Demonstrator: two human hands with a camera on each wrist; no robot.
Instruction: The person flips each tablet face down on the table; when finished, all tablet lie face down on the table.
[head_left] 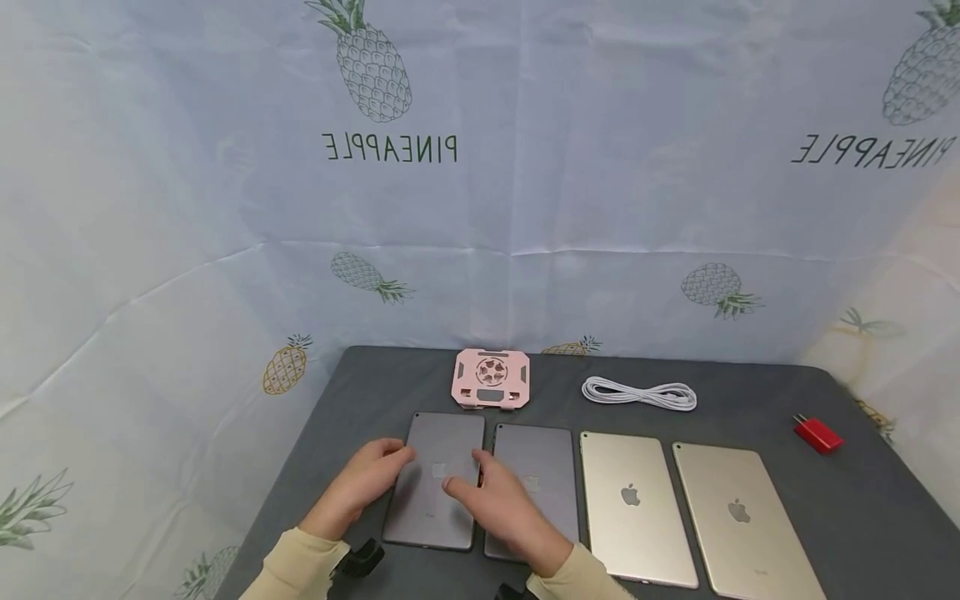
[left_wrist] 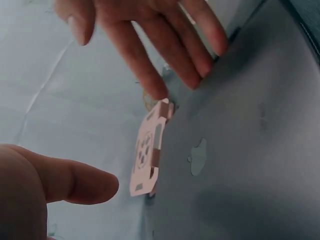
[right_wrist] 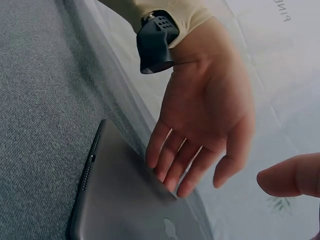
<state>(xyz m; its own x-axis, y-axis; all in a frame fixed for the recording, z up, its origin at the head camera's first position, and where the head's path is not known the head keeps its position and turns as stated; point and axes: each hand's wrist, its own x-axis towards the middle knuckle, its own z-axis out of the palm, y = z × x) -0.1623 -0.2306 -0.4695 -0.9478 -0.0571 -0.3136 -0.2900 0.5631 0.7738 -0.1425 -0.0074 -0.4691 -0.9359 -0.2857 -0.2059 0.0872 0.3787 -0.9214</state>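
Observation:
The left hand (head_left: 363, 482) is at the left long edge of the leftmost grey tablet (head_left: 435, 512), which lies back up. In the right wrist view its fairly straight fingers (right_wrist: 186, 175) meet that edge, thumb raised apart. My right hand (head_left: 510, 510) is at the same tablet's right edge, its palm over the second grey tablet (head_left: 558, 500). The left wrist view shows the right hand's extended fingers (left_wrist: 175, 55) beside the edge. The right thumb (right_wrist: 290, 176) is held off the tablet's back. Neither hand grips it.
Two gold tablets, one nearer (head_left: 637, 533) and one farther right (head_left: 750, 546), lie back up. Behind stand a pink stand (head_left: 491, 380), a coiled white cable (head_left: 637, 394) and a red plug adapter (head_left: 819, 435). A pineapple-print curtain (head_left: 562, 200) hangs beyond the dark table (head_left: 397, 379).

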